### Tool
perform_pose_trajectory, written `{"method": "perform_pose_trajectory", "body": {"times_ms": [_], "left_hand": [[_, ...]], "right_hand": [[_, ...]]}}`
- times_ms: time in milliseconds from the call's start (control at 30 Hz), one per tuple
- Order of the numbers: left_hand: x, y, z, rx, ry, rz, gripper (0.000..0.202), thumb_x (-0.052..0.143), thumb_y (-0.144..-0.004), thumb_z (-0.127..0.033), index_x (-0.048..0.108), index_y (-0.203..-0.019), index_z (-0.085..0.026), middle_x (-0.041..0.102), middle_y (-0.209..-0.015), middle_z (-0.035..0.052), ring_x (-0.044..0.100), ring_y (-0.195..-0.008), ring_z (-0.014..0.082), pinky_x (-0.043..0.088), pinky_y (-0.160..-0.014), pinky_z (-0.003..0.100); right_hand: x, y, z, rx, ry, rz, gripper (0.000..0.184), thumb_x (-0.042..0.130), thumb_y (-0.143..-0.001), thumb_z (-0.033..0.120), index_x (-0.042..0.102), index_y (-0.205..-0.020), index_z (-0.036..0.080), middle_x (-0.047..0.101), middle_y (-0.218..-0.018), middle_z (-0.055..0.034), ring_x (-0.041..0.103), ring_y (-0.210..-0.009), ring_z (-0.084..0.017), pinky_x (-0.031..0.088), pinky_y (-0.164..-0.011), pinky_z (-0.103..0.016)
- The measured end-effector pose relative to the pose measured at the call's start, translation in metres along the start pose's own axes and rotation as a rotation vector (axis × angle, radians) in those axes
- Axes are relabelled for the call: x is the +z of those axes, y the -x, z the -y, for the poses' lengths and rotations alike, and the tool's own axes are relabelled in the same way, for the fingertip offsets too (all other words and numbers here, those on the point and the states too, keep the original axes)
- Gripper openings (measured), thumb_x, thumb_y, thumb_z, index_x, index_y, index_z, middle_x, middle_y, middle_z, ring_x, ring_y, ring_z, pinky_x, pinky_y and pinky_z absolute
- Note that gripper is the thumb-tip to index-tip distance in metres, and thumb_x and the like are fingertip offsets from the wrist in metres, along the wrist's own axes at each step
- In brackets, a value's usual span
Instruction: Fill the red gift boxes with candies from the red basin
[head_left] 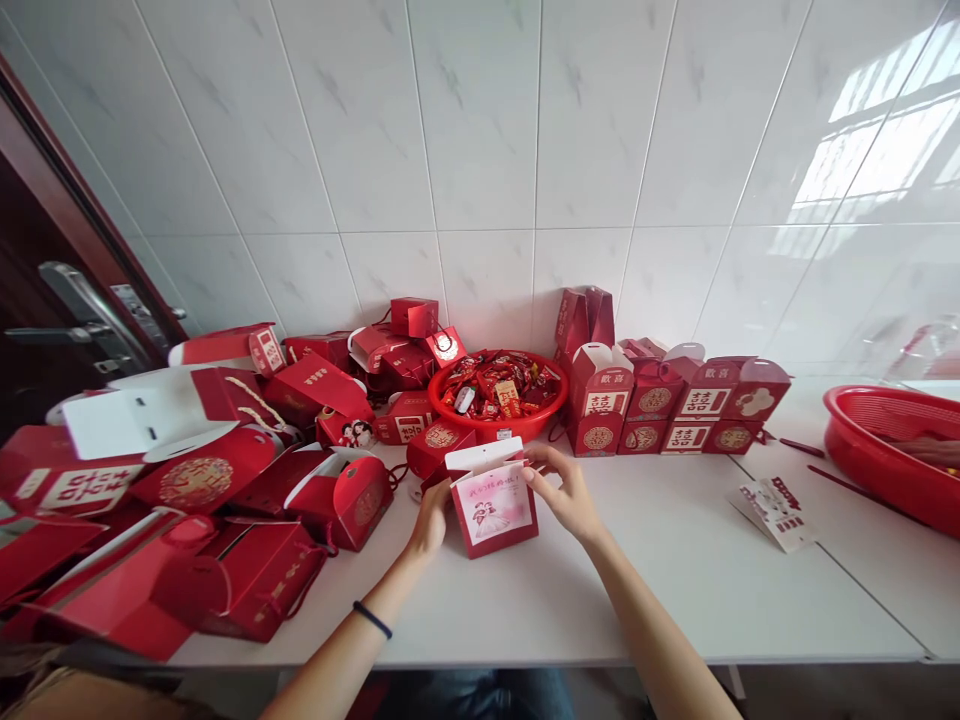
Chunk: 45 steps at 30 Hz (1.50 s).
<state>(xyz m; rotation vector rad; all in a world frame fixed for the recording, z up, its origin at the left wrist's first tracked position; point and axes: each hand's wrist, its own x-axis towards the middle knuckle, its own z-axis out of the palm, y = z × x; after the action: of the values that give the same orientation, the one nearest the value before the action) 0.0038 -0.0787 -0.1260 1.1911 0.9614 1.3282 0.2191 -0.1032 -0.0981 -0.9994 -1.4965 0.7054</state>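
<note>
Holding the small red box [499, 512] upright between both hands, apparently with its base on the white table [787, 620]. Braced along one side by the left hand [429, 520], with those fingertips mostly out of sight; pinched at the opposite upper corner by the right hand [566, 490], thumb in front and fingers toward the back.

Seemingly working at the top edges. To do this well, keep the left hand as a light, steady brace, pressing no harder than needed to stop the walls bowing. Guide the rim near the right thumb gently toward the white flap [480, 453] just beyond the grip, squaring the corners first so as not to crease the thin card.

Pointing mouth up, with the pale printed panel toward the wearer, lettering upright, turned slightly toward the right-hand side. Probably longest crosswise, from one hand to the other, though hard to tell with width and height so alike and depth hidden.

Beyond the grip, a red bowl [529, 425] of packets; left of it, loose red boxes [337, 500]; right and farther back, stacked boxes [652, 400].
</note>
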Motion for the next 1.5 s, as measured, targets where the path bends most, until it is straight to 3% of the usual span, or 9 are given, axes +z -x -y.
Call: {"method": "perform_pose_trajectory", "body": {"times_ms": [400, 567, 733, 900, 1133, 1233, 1333, 1400, 1500], "left_hand": [[0.004, 0.0, 0.011, -0.065, -0.012, 0.055, 0.038, 0.07, -0.07, -0.052, 0.063, -0.061, -0.016, 0.066, -0.063, 0.0041, 0.055, -0.062, 0.0215, 0.043, -0.061, 0.033], [-0.002, 0.0, 0.01, -0.044, -0.019, -0.107, 0.035, 0.069, -0.071, -0.05, 0.069, -0.077, -0.016, 0.074, -0.084, 0.0075, 0.064, -0.086, 0.0285, 0.048, -0.077, 0.035], [-0.015, -0.005, -0.003, -0.086, -0.03, -0.246, 0.038, 0.069, -0.07, -0.052, 0.07, -0.089, -0.019, 0.073, -0.097, 0.0072, 0.065, -0.101, 0.0303, 0.047, -0.087, 0.035], [-0.026, -0.004, -0.023, -0.038, -0.04, -0.148, 0.039, 0.064, -0.079, -0.053, 0.07, -0.094, -0.018, 0.074, -0.105, 0.0099, 0.065, -0.107, 0.032, 0.047, -0.096, 0.041], [-0.04, 0.0, -0.041, 0.027, -0.09, -0.031, 0.047, 0.064, -0.088, -0.053, 0.063, -0.124, -0.023, 0.065, -0.134, 0.0111, 0.057, -0.128, 0.0321, 0.046, -0.107, 0.042], [-0.043, 0.001, -0.036, 0.031, -0.113, -0.001, 0.051, 0.063, -0.089, -0.052, 0.057, -0.133, -0.025, 0.06, -0.143, 0.0107, 0.052, -0.136, 0.032, 0.042, -0.112, 0.044], [-0.041, 0.003, -0.029, 0.005, -0.099, -0.018, 0.056, 0.064, -0.088, -0.051, 0.053, -0.136, -0.024, 0.059, -0.144, 0.0126, 0.052, -0.136, 0.0334, 0.04, -0.114, 0.048], [-0.038, 0.005, -0.025, 0.004, -0.098, -0.036, 0.058, 0.065, -0.087, -0.051, 0.053, -0.136, -0.023, 0.06, -0.141, 0.0138, 0.053, -0.134, 0.0341, 0.04, -0.114, 0.049], [-0.033, 0.006, -0.017, 0.039, -0.119, -0.042, 0.062, 0.065, -0.085, -0.051, 0.053, -0.138, -0.021, 0.061, -0.14, 0.0151, 0.055, -0.132, 0.0353, 0.04, -0.113, 0.049]], "right_hand": [[-0.003, 0.004, 0.0, 0.041, 0.1, 0.091, 0.038, 0.07, -0.083, 0.056, 0.071, -0.102, 0.023, 0.074, -0.103, -0.0077, 0.064, -0.09, -0.025, 0.05, -0.081, -0.036], [-0.003, 0.007, -0.005, 0.063, 0.147, 0.216, 0.039, 0.072, -0.082, 0.054, 0.069, -0.103, 0.021, 0.074, -0.101, -0.0071, 0.064, -0.089, -0.023, 0.049, -0.081, -0.035], [0.001, 0.009, -0.009, 0.218, 0.143, 0.366, 0.043, 0.077, -0.078, 0.054, 0.068, -0.102, 0.02, 0.073, -0.102, -0.0074, 0.064, -0.093, -0.025, 0.05, -0.084, -0.036], [0.014, 0.006, -0.015, 0.278, 0.131, 0.333, 0.05, 0.074, -0.08, 0.059, 0.068, -0.109, 0.019, 0.074, -0.105, -0.0087, 0.064, -0.094, -0.027, 0.051, -0.086, -0.038], [0.03, 0.001, -0.023, 0.201, 0.22, 0.272, 0.048, 0.071, -0.081, 0.063, 0.068, -0.103, 0.019, 0.072, -0.108, -0.0105, 0.066, -0.098, -0.027, 0.052, -0.088, -0.036], [0.02, -0.004, -0.017, 0.248, 0.276, 0.38, 0.058, 0.08, -0.075, 0.055, 0.067, -0.118, 0.02, 0.072, -0.116, -0.0123, 0.067, -0.105, -0.03, 0.054, -0.092, -0.038], [-0.005, -0.02, -0.001, 0.296, 0.4, 0.548, 0.085, 0.087, -0.065, 0.033, 0.055, -0.143, 0.024, 0.072, -0.124, -0.0123, 0.068, -0.109, -0.032, 0.056, -0.094, -0.041], [-0.02, -0.04, 0.012, 0.288, 0.454, 0.566, 0.065, 0.075, -0.076, 0.028, 0.061, -0.14, 0.025, 0.076, -0.11, -0.0109, 0.073, -0.094, -0.028, 0.059, -0.085, -0.039], [-0.026, -0.088, 0.028, 0.172, 0.493, 0.417, 0.033, 0.059, -0.091, 0.036, 0.074, -0.116, 0.021, 0.078, -0.104, -0.0105, 0.073, -0.087, -0.025, 0.059, -0.078, -0.036]]}}
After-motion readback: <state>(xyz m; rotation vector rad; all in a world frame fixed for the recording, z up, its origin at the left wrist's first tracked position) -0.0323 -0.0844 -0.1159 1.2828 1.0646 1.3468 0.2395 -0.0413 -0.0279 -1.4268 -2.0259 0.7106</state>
